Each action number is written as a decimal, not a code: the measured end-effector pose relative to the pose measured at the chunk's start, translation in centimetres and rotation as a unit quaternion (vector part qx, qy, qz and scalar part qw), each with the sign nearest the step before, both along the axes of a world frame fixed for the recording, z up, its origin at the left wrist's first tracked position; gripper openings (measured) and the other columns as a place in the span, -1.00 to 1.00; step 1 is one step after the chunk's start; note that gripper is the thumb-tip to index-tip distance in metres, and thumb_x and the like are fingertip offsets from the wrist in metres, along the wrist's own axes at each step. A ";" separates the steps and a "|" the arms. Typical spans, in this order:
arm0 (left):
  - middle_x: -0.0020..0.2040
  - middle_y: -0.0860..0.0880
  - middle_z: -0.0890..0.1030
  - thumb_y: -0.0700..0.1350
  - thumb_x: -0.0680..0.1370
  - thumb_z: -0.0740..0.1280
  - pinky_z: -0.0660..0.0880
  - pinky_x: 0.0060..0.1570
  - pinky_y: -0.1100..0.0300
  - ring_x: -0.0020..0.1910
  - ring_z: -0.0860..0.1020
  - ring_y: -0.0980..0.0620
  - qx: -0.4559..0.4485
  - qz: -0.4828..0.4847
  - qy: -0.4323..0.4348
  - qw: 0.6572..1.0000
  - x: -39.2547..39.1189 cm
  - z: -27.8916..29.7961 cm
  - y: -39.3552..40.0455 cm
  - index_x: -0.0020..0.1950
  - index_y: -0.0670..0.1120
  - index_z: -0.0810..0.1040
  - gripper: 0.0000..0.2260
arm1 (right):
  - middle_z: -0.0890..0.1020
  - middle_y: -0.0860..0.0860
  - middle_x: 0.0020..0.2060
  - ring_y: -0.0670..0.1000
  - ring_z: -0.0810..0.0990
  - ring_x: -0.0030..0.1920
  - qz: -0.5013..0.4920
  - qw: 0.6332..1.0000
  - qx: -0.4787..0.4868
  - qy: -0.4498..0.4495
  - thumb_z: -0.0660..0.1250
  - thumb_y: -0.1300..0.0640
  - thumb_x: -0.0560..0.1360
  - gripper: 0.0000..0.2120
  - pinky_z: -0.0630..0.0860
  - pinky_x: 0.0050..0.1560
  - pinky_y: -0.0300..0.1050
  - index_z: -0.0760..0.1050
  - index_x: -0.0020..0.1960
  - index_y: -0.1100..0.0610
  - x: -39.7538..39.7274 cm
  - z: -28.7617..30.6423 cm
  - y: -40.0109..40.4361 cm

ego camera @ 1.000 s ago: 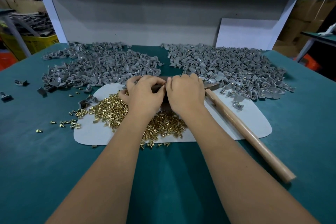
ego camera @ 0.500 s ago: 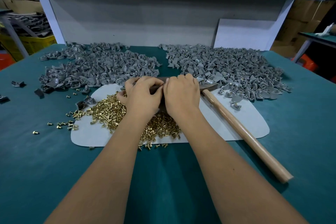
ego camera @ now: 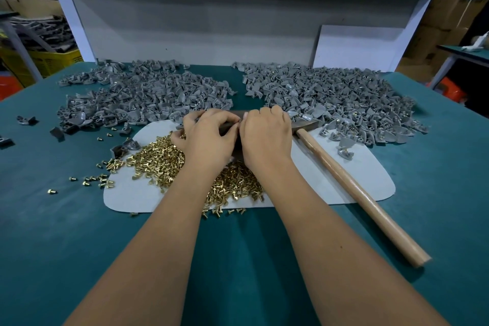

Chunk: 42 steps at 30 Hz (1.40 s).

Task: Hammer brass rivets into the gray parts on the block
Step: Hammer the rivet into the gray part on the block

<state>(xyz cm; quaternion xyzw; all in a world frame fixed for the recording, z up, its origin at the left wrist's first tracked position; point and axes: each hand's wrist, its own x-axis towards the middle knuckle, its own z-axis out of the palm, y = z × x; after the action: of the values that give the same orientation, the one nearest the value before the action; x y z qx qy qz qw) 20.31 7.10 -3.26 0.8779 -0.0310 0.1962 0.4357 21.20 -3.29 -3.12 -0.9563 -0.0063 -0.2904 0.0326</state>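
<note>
My left hand (ego camera: pixel 209 137) and my right hand (ego camera: pixel 266 137) sit side by side over a dark block (ego camera: pixel 229 127) at the back of the white mat (ego camera: pixel 344 167). The fingers of both hands curl down onto the block, and their tips meet at its top. Whatever they pinch there is hidden. A heap of brass rivets (ego camera: pixel 158 159) lies on the mat under my wrists. Two big piles of gray parts lie behind, the left pile (ego camera: pixel 148 95) and the right pile (ego camera: pixel 330 95). The hammer (ego camera: pixel 357 193) lies untouched to the right, its head beside my right hand.
Loose rivets (ego camera: pixel 90 180) and a few dark parts (ego camera: pixel 57 133) are scattered on the green table (ego camera: pixel 53 246) to the left. A white frame and gray back panel (ego camera: pixel 211 26) close off the rear. A yellow crate (ego camera: pixel 53 61) stands beyond the left edge.
Both hands stay on the block with only slight finger shifts. The hammer has not moved.
</note>
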 end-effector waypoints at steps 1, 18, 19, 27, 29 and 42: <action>0.16 0.10 0.56 -0.09 0.57 0.36 0.20 0.41 -0.16 0.36 0.36 -0.07 -0.001 -0.005 0.001 1.000 0.1 0.0 0.0 -0.07 0.13 0.60 -0.90 | 0.61 0.10 -0.02 0.14 0.46 0.07 0.004 1.000 0.007 -0.005 -0.03 0.05 0.66 -0.61 0.30 0.10 0.01 0.54 0.05 0.18 -0.1 -0.1 -0.1; 0.03 0.28 0.44 0.12 0.54 0.37 0.05 0.33 -0.16 0.36 0.22 0.02 -0.004 0.035 0.035 0.999 0.0 0.0 -0.1 -0.25 0.26 0.52 -0.83 | 0.60 -0.02 -0.15 0.07 0.51 0.01 0.173 0.905 0.389 0.006 0.26 0.14 0.56 -0.83 0.44 0.07 0.12 0.63 -0.07 0.11 0.0 0.4 -2.6; 0.04 0.28 0.44 0.12 0.54 0.37 0.06 0.31 -0.15 0.36 0.21 0.01 0.001 0.035 0.034 0.999 -0.1 0.0 -0.1 -0.22 0.25 0.54 -0.87 | 0.61 -0.01 -0.14 0.08 0.50 0.02 0.175 0.907 0.383 0.013 0.27 0.12 0.55 -0.84 0.43 0.08 0.14 0.63 -0.07 0.09 -0.1 0.5 -2.5; 0.06 0.19 0.45 0.04 0.55 0.39 0.14 0.38 -0.20 0.39 0.26 -0.05 -0.004 0.008 0.017 1.000 -0.1 0.1 -0.1 -0.14 0.22 0.55 -0.91 | 0.54 -0.11 -0.20 0.00 0.48 -0.03 0.141 0.935 0.325 0.022 0.36 0.10 0.49 -0.85 0.30 0.08 0.00 0.50 -0.24 -0.07 -0.2 0.7 -1.8; 0.05 0.21 0.45 0.04 0.55 0.39 0.12 0.38 -0.20 0.39 0.24 -0.04 -0.004 0.014 0.015 1.000 -0.3 0.1 -0.1 -0.15 0.23 0.55 -0.90 | 0.53 -0.12 -0.19 -0.01 0.45 0.00 0.118 0.945 0.305 0.022 0.35 0.09 0.50 -0.87 0.20 0.00 -0.06 0.52 -0.22 -0.05 -0.2 0.6 -1.7; 0.07 0.27 0.47 0.09 0.55 0.37 0.08 0.28 -0.10 0.34 0.21 0.00 0.032 0.038 0.007 0.999 -0.6 -0.1 -0.2 -0.13 0.25 0.53 -0.92 | 0.62 -0.01 -0.04 0.01 0.55 -0.08 0.039 0.966 0.252 0.050 0.23 0.11 0.55 -0.79 0.44 -0.22 -0.17 0.57 0.14 0.01 -2.7 2.9 -4.9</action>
<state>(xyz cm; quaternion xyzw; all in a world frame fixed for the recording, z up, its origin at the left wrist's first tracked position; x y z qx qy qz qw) 19.67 6.91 -3.38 0.8932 -0.0008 0.2056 0.3998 18.52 -8.15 -0.27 -0.9296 0.0313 -0.2328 0.2841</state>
